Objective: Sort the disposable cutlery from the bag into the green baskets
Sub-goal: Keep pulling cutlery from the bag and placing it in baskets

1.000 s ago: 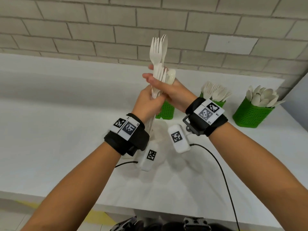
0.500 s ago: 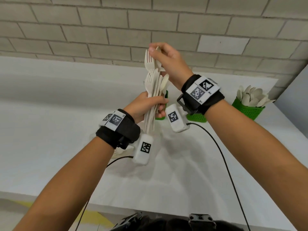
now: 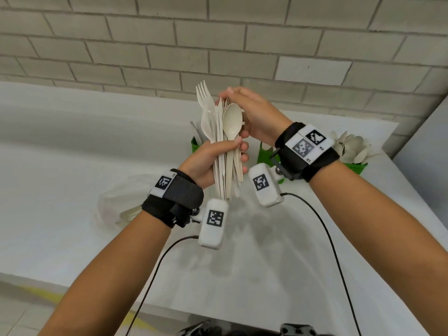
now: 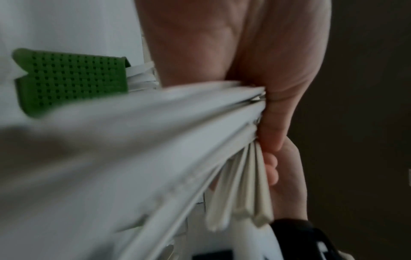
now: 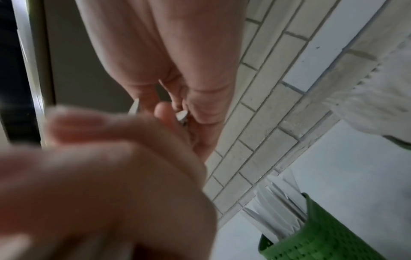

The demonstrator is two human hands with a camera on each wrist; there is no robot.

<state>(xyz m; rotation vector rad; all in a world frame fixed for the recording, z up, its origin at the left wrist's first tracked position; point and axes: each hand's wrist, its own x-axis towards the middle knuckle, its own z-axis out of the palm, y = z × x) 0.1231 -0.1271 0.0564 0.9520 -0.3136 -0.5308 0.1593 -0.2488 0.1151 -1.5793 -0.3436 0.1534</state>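
Three baskets (image 3: 265,155) half hidden, hands (image 3: 211,158) blocking

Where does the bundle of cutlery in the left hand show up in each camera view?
Head: bundle of cutlery at centre, upright in the left hand.
Left wrist: blurred handles fanning across the middle.
Right wrist: only tips by the right hand.
Shared landmark: green basket of knives.
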